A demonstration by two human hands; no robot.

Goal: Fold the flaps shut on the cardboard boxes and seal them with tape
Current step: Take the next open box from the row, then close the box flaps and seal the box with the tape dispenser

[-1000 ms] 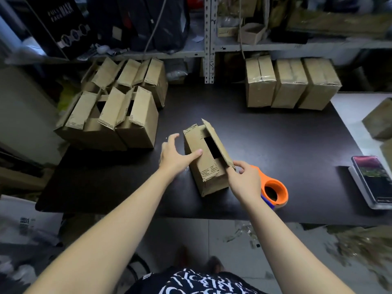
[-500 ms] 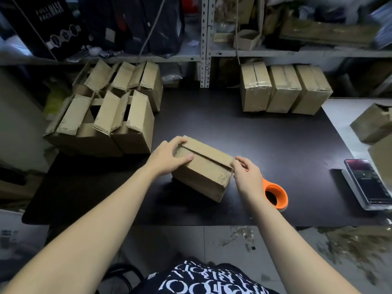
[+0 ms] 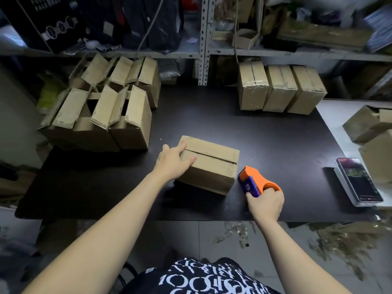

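A small cardboard box (image 3: pixel 212 164) lies in the middle of the black table (image 3: pixel 265 136) with its two top flaps folded shut, the seam running across its top. My left hand (image 3: pixel 172 161) rests on the box's left end, fingers pressing the flaps down. My right hand (image 3: pixel 265 203) grips the orange and blue tape dispenser (image 3: pixel 253 182), which sits on the table just right of the box, its nose close to the box's right lower corner.
Several open-flapped boxes (image 3: pixel 101 115) crowd the table's left rear. Three taped boxes (image 3: pixel 280 90) stand in a row at the back right. A phone (image 3: pixel 358 181) lies on a white scale at the right edge. More boxes (image 3: pixel 371 124) sit on the white surface beyond.
The box's flaps went from standing open to folded shut. My right hand left the box and took hold of the tape dispenser. My left hand stays on the box's left end.
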